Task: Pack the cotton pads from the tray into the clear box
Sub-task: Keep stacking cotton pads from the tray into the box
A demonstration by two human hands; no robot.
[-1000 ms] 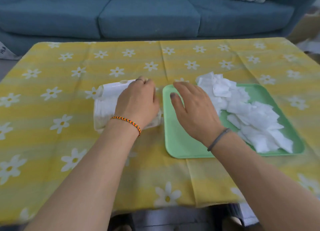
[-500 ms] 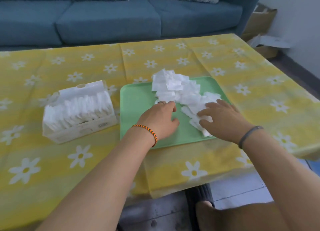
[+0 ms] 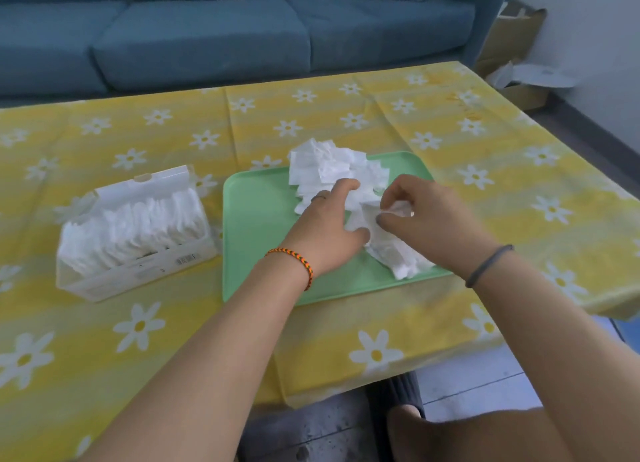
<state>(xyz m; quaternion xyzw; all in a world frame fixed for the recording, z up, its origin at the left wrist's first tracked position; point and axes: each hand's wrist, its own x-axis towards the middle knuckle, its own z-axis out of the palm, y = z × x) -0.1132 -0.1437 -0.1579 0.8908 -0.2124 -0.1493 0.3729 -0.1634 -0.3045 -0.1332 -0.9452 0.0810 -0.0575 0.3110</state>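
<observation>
Cotton pads (image 3: 332, 170) — right hand (image 3: 426, 219) pinches one; left hand (image 3: 329, 226) seemingly spread, flat.

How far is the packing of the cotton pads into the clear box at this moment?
Done: the clear box already holds a dense row of upright pads. In hand: both hands are in the pile of cotton pads on the green tray; the right hand pinches a pad, and the left hand rests on the pile with fingers spread. Left: a good heap of loose pads lies on the tray, so the job is partly finished.

White cotton pads (image 3: 332, 170) heaped on green tray (image 3: 256, 219), clear box (image 3: 138, 233) alongside.
</observation>
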